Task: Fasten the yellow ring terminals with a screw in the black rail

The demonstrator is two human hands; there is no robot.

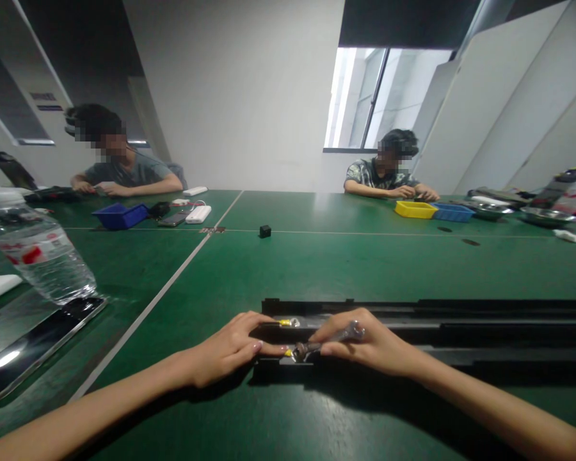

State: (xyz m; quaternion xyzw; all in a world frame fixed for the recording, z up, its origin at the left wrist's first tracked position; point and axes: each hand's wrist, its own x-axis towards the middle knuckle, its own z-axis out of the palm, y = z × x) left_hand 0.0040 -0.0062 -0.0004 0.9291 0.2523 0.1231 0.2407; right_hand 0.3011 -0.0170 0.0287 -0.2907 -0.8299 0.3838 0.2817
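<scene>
My right hand is closed around a metal wrench, whose head sits at a bolt near the left end of a long black metal rail. My left hand has its fingers stretched out over the end of the rails. One fingertip touches a yellow-sleeved terminal beside that bolt. Another finger reaches toward a second yellow-sleeved terminal with a bolt on the rail behind. The rails run off to the right, partly hidden by my right hand.
A water bottle and a phone are at the left on the green table. A small black cube stands beyond the rails. Across the table sit two people, near a dark blue bin, a yellow bin and a light blue bin.
</scene>
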